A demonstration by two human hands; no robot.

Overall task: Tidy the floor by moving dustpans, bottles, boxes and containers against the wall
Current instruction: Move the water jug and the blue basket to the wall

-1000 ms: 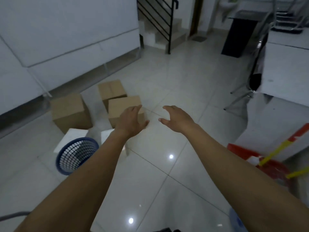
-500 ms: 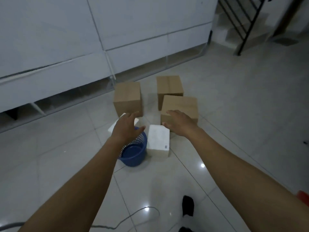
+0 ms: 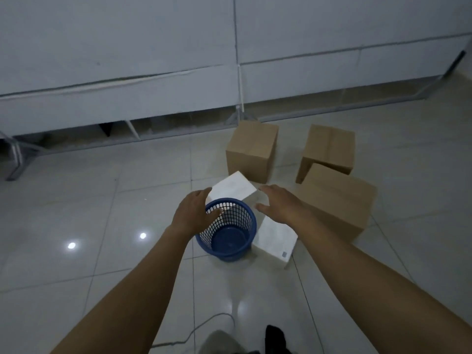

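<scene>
**Blue basket (image 3: 229, 251) between open hands**

The left hand (image 3: 192, 213) is at the basket's left rim, fingers (image 3: 203, 196) apart, gripping nothing; contact unclear. The right hand (image 3: 281, 204), fingers likewise spread, hovers above a white box (image 3: 275, 241). Just past the fingers lies a second white box (image 3: 231, 189), three cardboard boxes (image 3: 251, 152) farther out.
</scene>
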